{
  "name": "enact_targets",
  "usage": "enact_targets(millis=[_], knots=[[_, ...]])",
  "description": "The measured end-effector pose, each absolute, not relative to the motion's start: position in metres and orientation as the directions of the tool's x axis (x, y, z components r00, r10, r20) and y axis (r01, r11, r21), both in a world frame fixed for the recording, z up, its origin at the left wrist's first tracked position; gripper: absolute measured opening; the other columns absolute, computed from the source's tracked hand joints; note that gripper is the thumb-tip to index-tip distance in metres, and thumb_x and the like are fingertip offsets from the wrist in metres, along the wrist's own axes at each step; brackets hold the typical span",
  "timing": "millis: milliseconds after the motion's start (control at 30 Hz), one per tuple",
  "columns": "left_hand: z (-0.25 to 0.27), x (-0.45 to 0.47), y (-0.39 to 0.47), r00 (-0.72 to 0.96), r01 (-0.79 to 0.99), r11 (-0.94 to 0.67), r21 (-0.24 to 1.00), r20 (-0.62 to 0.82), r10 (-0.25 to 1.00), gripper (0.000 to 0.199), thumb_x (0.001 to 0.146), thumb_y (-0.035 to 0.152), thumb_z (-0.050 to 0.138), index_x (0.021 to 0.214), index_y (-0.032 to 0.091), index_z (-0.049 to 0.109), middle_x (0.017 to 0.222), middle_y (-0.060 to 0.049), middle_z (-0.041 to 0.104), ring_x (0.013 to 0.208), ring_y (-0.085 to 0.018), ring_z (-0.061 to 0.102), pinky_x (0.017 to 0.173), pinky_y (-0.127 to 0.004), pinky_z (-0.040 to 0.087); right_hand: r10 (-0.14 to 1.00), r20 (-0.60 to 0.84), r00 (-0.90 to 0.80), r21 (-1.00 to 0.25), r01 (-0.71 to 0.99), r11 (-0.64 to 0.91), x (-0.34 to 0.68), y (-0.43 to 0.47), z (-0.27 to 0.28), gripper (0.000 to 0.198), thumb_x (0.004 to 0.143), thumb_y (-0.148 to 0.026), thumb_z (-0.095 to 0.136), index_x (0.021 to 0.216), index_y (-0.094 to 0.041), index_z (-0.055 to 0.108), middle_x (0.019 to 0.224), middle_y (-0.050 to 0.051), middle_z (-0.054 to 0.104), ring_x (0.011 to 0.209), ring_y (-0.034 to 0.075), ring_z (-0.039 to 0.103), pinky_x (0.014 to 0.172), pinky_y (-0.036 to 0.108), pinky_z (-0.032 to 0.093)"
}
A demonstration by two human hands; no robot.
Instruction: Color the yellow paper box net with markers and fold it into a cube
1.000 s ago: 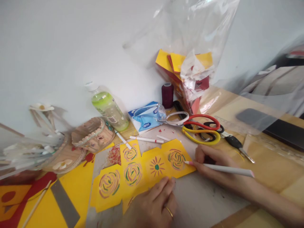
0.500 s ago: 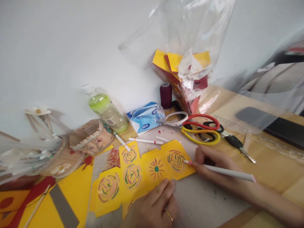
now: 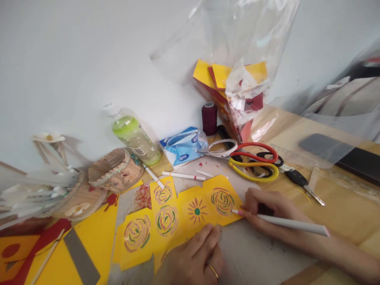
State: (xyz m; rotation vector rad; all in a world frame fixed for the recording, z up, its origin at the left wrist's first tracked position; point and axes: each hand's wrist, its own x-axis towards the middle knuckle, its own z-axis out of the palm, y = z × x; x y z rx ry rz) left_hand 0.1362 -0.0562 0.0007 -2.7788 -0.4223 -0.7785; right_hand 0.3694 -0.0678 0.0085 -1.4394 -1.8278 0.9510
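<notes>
A yellow paper cutout (image 3: 187, 200), decorated with swirling pink and green circles and a sun-like flower, lies spread on a grey board (image 3: 246, 253). My right hand (image 3: 264, 206) is closed around a white marker (image 3: 293, 225). The marker's pink tip end is at the right edge of the rightmost swirl. At the cutout's lower edge rests my left hand (image 3: 192, 257), fingers bent and close together, holding the paper down. It wears a gold ring, and its thumb is hidden. Two more white markers, a capped one (image 3: 184, 176) and a tilted one (image 3: 153, 176), lie just beyond the cutout.
Behind the cutout are scissors (image 3: 257, 152), a key (image 3: 305, 186), a tissue pack (image 3: 184, 146), a purple thread spool (image 3: 209, 118) and a green drink bottle (image 3: 135, 138). Small baskets (image 3: 115, 170) stand left. A clear bag (image 3: 246, 91) of paper scraps leans on the wall.
The marker tip has moved slightly down and right along the edge of the rightmost swirl, with my right hand shifting along. The whole view has moved a little; my left hand stays on the paper.
</notes>
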Motion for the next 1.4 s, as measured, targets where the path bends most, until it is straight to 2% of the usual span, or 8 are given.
enact_targets(millis=[200,367,500,767,833,1200,1400], knots=[[0.0003,0.1363,-0.0557,0.821,0.329,-0.933,-0.146,0.533,0.206,0.027,0.088,0.011,0.037,0.078,0.013,0.062,0.094,-0.004,0.071,0.085,-0.015,0.067,0.059,-0.017,0.056,0.977,0.006,-0.214,-0.832,0.541,0.123,0.3694,-0.0698,0.0114,0.027,0.084,-0.027,0.047,0.062,-0.022,0.032,0.058,-0.004,0.039,0.053,0.011,0.036,0.047,0.023,0.031],[0.0000,0.1358,-0.0553,0.822,0.327,-0.934,-0.147,0.532,0.204,0.026,0.087,0.010,0.038,0.078,0.013,0.062,0.094,-0.005,0.071,0.086,-0.016,0.067,0.061,-0.017,0.056,0.964,0.040,-0.264,-0.821,0.541,0.183,0.3688,-0.0700,0.0138,0.026,0.082,-0.025,0.048,0.061,-0.021,0.033,0.058,-0.004,0.042,0.053,0.012,0.038,0.047,0.023,0.031],[0.0001,0.1352,-0.0551,0.828,0.316,-0.937,-0.148,0.526,0.196,0.026,0.087,0.010,0.038,0.078,0.013,0.062,0.094,-0.006,0.071,0.086,-0.017,0.067,0.060,-0.018,0.057,0.975,0.034,-0.222,-0.822,0.548,0.153,0.3682,-0.0694,0.0150,0.025,0.080,-0.021,0.048,0.061,-0.022,0.033,0.058,-0.004,0.041,0.052,0.011,0.039,0.047,0.022,0.032],[-0.0027,0.1333,-0.0558,0.832,0.318,-0.935,-0.159,0.520,0.194,0.021,0.087,0.012,0.041,0.080,0.012,0.061,0.097,-0.007,0.070,0.091,-0.015,0.066,0.067,-0.016,0.055,0.971,0.005,-0.238,-0.830,0.540,0.137,0.3677,-0.0689,0.0164,0.026,0.082,-0.024,0.046,0.061,-0.022,0.031,0.058,-0.004,0.039,0.053,0.011,0.037,0.047,0.023,0.032],[-0.0021,0.1334,-0.0557,0.830,0.315,-0.935,-0.161,0.525,0.190,0.023,0.087,0.012,0.040,0.079,0.013,0.061,0.096,-0.007,0.070,0.090,-0.015,0.066,0.065,-0.016,0.055,0.970,0.001,-0.243,-0.824,0.550,0.139,0.3681,-0.0692,0.0153,0.026,0.082,-0.024,0.046,0.061,-0.022,0.031,0.058,-0.004,0.039,0.053,0.011,0.037,0.047,0.023,0.031],[0.0010,0.1351,-0.0536,0.834,0.306,-0.940,-0.154,0.519,0.187,0.027,0.087,0.009,0.037,0.078,0.012,0.062,0.095,-0.006,0.070,0.087,-0.016,0.067,0.061,-0.017,0.056,0.992,0.063,-0.105,-0.873,0.476,0.106,0.3690,-0.0659,0.0154,0.031,0.082,-0.030,0.052,0.058,-0.021,0.034,0.057,-0.004,0.039,0.053,0.011,0.037,0.046,0.022,0.032],[0.0003,0.1342,-0.0542,0.838,0.311,-0.936,-0.166,0.513,0.188,0.022,0.086,0.011,0.041,0.078,0.013,0.061,0.095,-0.006,0.070,0.088,-0.016,0.067,0.062,-0.016,0.056,0.999,0.039,-0.027,-0.882,0.469,0.047,0.3668,-0.0653,0.0177,0.030,0.079,-0.033,0.054,0.058,-0.021,0.038,0.055,-0.004,0.039,0.050,0.011,0.035,0.043,0.021,0.030]])
